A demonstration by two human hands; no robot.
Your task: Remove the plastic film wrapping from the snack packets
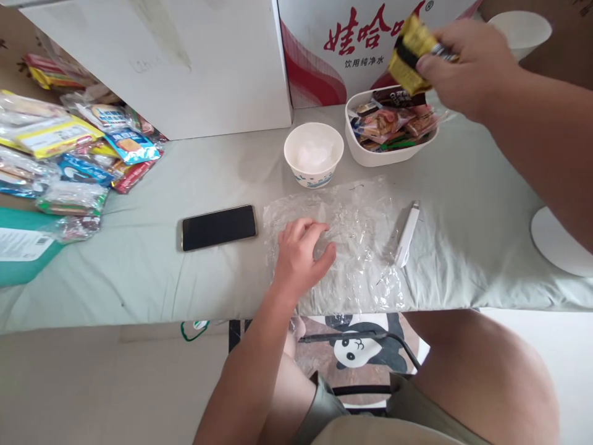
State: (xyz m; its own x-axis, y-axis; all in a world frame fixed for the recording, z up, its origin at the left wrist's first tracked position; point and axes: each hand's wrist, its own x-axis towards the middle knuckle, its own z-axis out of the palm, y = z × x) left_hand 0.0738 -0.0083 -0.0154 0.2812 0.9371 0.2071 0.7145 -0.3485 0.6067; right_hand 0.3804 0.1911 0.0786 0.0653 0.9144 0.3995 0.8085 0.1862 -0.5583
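Note:
My right hand [467, 62] grips a yellow and black snack packet [411, 55] between thumb and fingers, raised above a white plastic basket [386, 154]. Inside the basket lie several wrapped snacks [386, 120], one in dark brown packaging. On a crinkled clear plastic sheet [356, 247] rests my left hand [303, 250], its fingers curved and the thumb apart, with nothing visible in it. Just beyond that hand stands a white paper bowl [314, 154] with something whitish and translucent in it. A white box cutter [408, 235] lies at the sheet's right edge.
Left of the sheet lies a black phone [219, 227]. A heap of wrapped snacks [78, 148] fills the left side, near a teal package [28, 247]. White cartons [222, 68] stand along the back. At right are a white cup [521, 31] and a round white object [563, 241].

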